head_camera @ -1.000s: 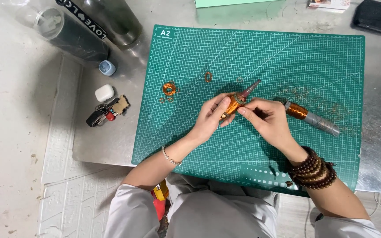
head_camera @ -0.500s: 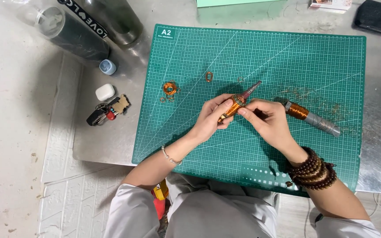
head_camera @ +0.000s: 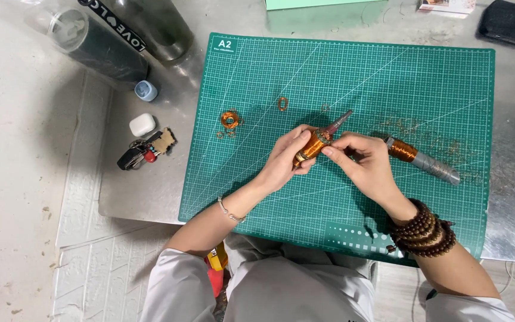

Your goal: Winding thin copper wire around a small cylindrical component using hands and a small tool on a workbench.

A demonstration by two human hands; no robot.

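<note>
At the far left of the grey metal counter (head_camera: pixel 150 191) we see two dark drinking bottles (head_camera: pixel 120 42) lying on their sides, then a small white oval case (head_camera: pixel 142 124) and a bunch of keys with a wooden tag (head_camera: pixel 146 149) just below it. Further right lies the green cutting mat with a white grid (head_camera: pixel 436 77). On its left part rests a small ring of copper wire (head_camera: pixel 229 119), with a smaller copper loop (head_camera: pixel 282 104) near it.

Near the middle of the mat our left hand (head_camera: pixel 287 161) is closed around a tapered spool wound with orange copper wire (head_camera: pixel 312 145), which is lifted a little above the mat; its thin pointed end shows up and to the right. Our right hand (head_camera: pixel 368 164) meets it from the other side, and the thumb and first finger pinch the spool near its upper part. This wrist carries several strings of brown wooden beads (head_camera: pixel 424 229).

Just beside the right hand, a grey metal rod with copper wire on one end (head_camera: pixel 424 161) lies flat on the mat. A black pouch (head_camera: pixel 511 24) lies at the far right corner of the counter.
</note>
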